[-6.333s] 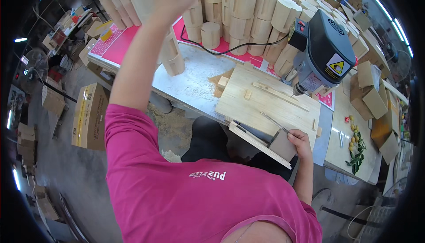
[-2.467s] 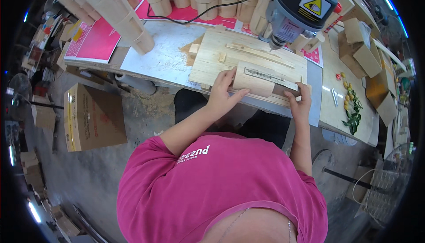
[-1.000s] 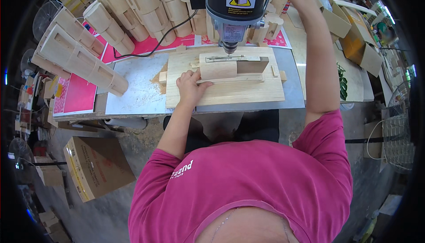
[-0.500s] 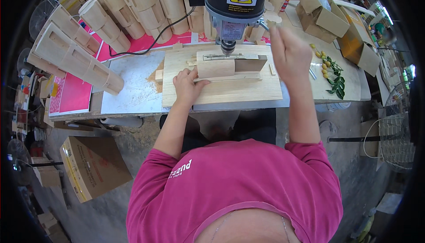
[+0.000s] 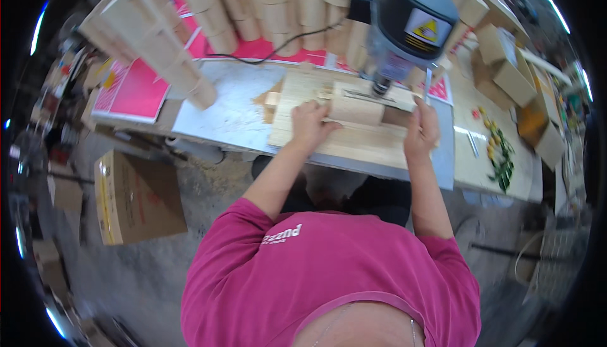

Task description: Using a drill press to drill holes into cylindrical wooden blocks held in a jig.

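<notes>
A pale wooden block [image 5: 357, 110] with a rounded face lies on a flat wooden board [image 5: 360, 146], between strips fixed to it. My left hand [image 5: 310, 126] is closed at the block's left end, fingertips against the wood and thumb along the front strip. Above the block stands a drill press [image 5: 414, 15]; its chuck [image 5: 381, 86] is over the slotted strip behind the block, and the bit's tip is too blurred to make out. My right hand [image 5: 422, 131] is wrapped round the lower end of the drill press lever [image 5: 428, 83], right of the block.
Tall stacks of similar wooden pieces [image 5: 275, 6] line the back, with a leaning stack [image 5: 158, 43] at left. A black cable [image 5: 278, 50] crosses pink sheets. Yellow fruit with leaves [image 5: 501, 157] and open cartons [image 5: 515, 81] are at right; a carton [image 5: 139, 198] sits on the floor.
My right hand has come down and nearer, with the lever swung downward. My left hand stays at the block's end. The whole view has turned and shifted.
</notes>
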A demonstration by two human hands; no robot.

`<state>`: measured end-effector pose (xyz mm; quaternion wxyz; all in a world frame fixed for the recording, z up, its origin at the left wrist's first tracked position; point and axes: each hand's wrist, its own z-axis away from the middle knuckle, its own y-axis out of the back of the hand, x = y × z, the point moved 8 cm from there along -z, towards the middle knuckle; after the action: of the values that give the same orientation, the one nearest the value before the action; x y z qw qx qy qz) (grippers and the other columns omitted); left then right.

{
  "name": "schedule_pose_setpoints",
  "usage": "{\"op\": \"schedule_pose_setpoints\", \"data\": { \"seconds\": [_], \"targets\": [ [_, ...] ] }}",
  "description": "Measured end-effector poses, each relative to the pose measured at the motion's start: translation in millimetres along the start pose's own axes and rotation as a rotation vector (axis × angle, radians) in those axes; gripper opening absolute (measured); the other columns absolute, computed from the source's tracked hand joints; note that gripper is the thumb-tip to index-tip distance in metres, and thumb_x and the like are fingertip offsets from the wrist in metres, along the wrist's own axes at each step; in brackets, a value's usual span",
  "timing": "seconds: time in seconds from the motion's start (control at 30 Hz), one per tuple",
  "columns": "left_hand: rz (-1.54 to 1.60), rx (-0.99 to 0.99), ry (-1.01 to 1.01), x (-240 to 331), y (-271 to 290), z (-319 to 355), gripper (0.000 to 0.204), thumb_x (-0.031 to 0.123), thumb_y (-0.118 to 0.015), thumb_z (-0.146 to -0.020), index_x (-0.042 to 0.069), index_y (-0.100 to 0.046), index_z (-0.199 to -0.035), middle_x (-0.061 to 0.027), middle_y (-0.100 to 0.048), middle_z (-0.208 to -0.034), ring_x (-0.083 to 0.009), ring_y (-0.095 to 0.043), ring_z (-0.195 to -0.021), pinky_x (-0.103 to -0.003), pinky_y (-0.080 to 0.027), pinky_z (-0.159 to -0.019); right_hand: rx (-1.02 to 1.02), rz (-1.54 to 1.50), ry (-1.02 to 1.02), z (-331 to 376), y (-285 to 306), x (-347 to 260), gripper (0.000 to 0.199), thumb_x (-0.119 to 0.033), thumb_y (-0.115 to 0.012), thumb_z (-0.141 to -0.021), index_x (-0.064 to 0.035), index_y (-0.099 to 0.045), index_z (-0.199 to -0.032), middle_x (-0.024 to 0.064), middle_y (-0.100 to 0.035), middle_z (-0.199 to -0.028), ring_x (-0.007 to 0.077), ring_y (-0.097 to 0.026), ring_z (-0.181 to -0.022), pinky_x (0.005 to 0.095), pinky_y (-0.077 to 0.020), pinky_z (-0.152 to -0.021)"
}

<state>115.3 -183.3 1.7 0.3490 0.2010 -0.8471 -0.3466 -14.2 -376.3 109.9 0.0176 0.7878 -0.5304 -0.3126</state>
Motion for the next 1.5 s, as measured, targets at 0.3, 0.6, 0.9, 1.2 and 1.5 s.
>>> {"op": "schedule_pose_setpoints", "data": {
  "seconds": [0.3, 0.6, 0.9, 1.2, 1.5],
  "targets": [
    [0.041, -0.05, 0.07, 7.1, 4.5, 5.4, 0.058, 0.034, -0.077, -0.055, 0.019, -0.063, -0.11, -0.0035, -0.051, -0.078, -0.0224, -0.05, -0.082, -0.038, -0.03, -0.074, -0.035, 0.21, 0.036, -98.6, 46.1, -51.1, 0.015, -0.011, -0.055, -0.087, -0.0002, -0.056, -0.078, 0.0143, -0.047, -0.059, 0.0227, -0.046, -0.052, 0.03, -0.0393, -0.052],
    [0.026, -0.02, -0.037, 44.0, -17.2, 1.8, 0.058, 0.04, -0.074, -0.058, 0.012, -0.061, -0.107, -0.0028, -0.052, -0.079, -0.0226, -0.05, -0.083, -0.039, -0.031, -0.075, -0.207, 0.362, -0.158, -196.3, 6.6, 10.7, 0.039, -0.041, -0.041, -0.087, -0.0082, -0.061, -0.093, 0.02, -0.06, -0.093, 0.0393, -0.056, -0.089, 0.044, -0.0442, -0.076],
    [0.009, -0.071, -0.028, 36.0, -22.4, -6.6, 0.056, 0.038, -0.073, -0.062, 0.014, -0.061, -0.11, -0.0032, -0.052, -0.08, -0.0219, -0.05, -0.083, -0.04, -0.029, -0.077, -0.146, 0.356, -0.074, -155.4, 35.6, -32.1, 0.038, -0.038, -0.045, -0.088, -0.0034, -0.058, -0.083, 0.0191, -0.058, -0.074, 0.0373, -0.056, -0.073, 0.0382, -0.0433, -0.066],
    [-0.004, -0.087, -0.002, 36.6, -21.0, -2.1, 0.057, 0.039, -0.074, -0.062, 0.013, -0.061, -0.111, -0.0036, -0.051, -0.079, -0.0217, -0.049, -0.082, -0.039, -0.029, -0.079, -0.028, -0.06, -0.063, -37.5, 32.0, -37.2, 0.009, -0.008, -0.056, -0.083, -0.0009, -0.06, -0.079, 0.0121, -0.05, -0.059, 0.0254, -0.05, -0.051, 0.0331, -0.0368, -0.048],
    [0.013, -0.058, -0.007, 39.6, -17.9, -2.1, 0.058, 0.038, -0.074, -0.061, 0.016, -0.06, -0.113, -0.0033, -0.05, -0.078, -0.0219, -0.049, -0.082, -0.038, -0.029, -0.079, 0.054, -0.154, 0.101, -3.6, 1.8, -1.0, 0.007, -0.001, -0.054, -0.082, 0.0027, -0.06, -0.083, 0.0091, -0.049, -0.06, 0.0194, -0.047, -0.052, 0.0291, -0.0358, -0.048]
  ]
}}
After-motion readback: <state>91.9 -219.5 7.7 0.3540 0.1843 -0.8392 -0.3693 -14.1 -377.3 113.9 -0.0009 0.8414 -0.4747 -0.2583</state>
